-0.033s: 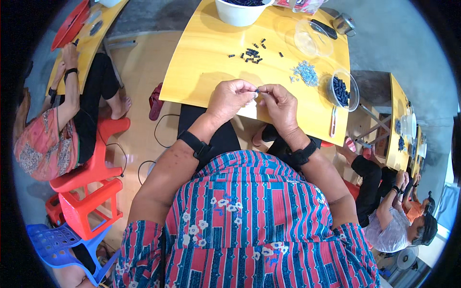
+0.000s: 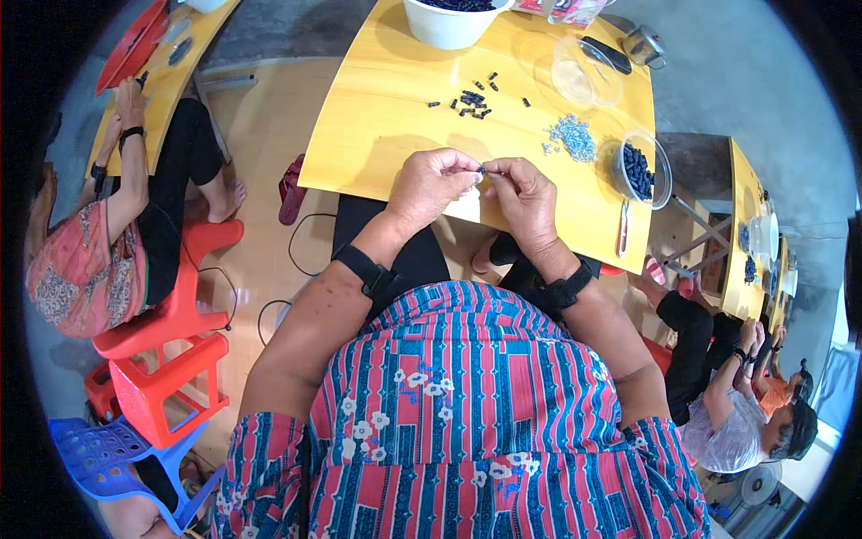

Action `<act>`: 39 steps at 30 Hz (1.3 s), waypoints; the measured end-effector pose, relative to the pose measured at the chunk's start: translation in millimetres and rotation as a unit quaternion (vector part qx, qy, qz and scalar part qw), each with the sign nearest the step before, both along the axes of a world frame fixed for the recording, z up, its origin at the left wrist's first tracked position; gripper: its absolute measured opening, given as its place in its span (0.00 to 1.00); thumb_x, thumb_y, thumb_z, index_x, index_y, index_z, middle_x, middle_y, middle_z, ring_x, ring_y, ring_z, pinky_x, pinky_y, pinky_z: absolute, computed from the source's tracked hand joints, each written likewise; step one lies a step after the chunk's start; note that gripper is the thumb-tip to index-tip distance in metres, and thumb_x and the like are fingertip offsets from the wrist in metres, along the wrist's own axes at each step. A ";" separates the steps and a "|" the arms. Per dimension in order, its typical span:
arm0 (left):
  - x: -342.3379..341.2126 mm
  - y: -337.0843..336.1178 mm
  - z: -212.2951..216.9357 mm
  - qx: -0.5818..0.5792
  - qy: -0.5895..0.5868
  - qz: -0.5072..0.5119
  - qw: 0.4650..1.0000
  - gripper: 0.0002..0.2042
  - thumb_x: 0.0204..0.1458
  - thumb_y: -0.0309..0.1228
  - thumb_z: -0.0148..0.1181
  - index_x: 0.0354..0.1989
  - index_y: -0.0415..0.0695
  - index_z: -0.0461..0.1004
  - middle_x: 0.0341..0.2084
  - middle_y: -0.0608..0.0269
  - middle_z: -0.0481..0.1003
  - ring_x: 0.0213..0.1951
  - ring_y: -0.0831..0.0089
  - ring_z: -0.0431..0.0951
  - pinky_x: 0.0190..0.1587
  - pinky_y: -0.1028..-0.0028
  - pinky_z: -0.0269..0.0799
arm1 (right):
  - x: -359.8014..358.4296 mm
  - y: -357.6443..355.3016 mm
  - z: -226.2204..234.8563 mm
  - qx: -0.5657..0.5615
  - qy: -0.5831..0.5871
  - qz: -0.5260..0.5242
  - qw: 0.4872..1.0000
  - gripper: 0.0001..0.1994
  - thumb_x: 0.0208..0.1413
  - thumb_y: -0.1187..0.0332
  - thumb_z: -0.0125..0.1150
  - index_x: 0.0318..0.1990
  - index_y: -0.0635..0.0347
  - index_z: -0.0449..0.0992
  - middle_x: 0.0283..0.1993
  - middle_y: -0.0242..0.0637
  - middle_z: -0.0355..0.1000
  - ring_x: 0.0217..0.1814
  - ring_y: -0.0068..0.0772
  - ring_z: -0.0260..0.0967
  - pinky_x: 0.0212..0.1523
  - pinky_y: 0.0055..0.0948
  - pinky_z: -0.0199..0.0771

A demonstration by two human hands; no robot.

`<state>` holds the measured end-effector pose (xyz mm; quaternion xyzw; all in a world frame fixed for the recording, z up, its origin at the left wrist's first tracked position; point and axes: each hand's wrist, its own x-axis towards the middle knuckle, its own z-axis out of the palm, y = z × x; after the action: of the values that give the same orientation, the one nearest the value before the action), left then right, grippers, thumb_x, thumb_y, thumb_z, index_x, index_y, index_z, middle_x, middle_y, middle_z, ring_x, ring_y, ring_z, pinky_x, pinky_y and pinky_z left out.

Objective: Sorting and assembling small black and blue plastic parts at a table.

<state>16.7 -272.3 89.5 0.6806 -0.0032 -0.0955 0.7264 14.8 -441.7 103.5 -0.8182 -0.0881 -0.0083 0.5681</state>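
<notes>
Black part (image 2: 482,170) is showing at the centre of the frame, just above the near edge of the yellow table (image 2: 359,135), between the fingertips of both hands. The left hand (image 2: 433,187) is pinching narrowly, thumb and index finger meeting at the part; the right hand (image 2: 525,199) is closing its fingertips on the part's other side. Their fingers are hiding most of it, so its exact shape is impossible to tell. Loose pieces (image 2: 472,101), small and black, are lying in the upper middle. Clear bits (image 2: 575,138) are forming a heap right of them. A tub (image 2: 662,172) at the right is holding dark pieces, and a slim tool (image 2: 622,229) is lying below it. A white bowl (image 2: 444,30) is standing at the top edge, holding more dark pieces.
</notes>
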 end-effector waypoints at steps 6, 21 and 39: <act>1.9 1.1 -1.7 0.010 0.006 -0.001 1.000 0.07 0.51 0.25 0.63 0.36 0.36 0.80 0.26 0.64 0.80 0.27 0.82 0.77 0.31 0.79 0.74 | -1.4 -1.0 -3.6 -0.082 -0.067 0.003 0.994 0.05 0.52 0.78 0.60 0.37 0.62 0.77 0.31 0.42 0.74 0.31 0.36 0.75 0.33 0.29 0.75; 0.7 6.8 7.8 -0.008 0.076 -0.023 0.997 0.08 0.51 0.27 0.63 0.36 0.35 0.79 0.23 0.65 0.78 0.23 0.83 0.75 0.27 0.81 0.72 | -2.3 1.3 3.0 -0.195 -0.191 0.070 0.959 0.13 0.48 0.77 0.65 0.41 0.60 0.71 0.38 0.43 0.71 0.34 0.42 0.75 0.33 0.32 0.76; -1.6 7.4 10.9 -0.054 0.084 -0.003 0.995 0.06 0.54 0.29 0.62 0.36 0.40 0.76 0.26 0.70 0.76 0.23 0.85 0.72 0.26 0.83 0.69 | 26.9 -5.8 24.8 -0.155 -0.107 0.155 0.970 0.13 0.53 0.69 0.61 0.46 0.60 0.72 0.36 0.47 0.70 0.39 0.52 0.71 0.40 0.39 0.73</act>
<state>15.1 -264.9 100.4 0.6303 0.0508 -0.1538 0.7593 41.7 -447.6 128.3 -0.8668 -0.2742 0.0063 0.4164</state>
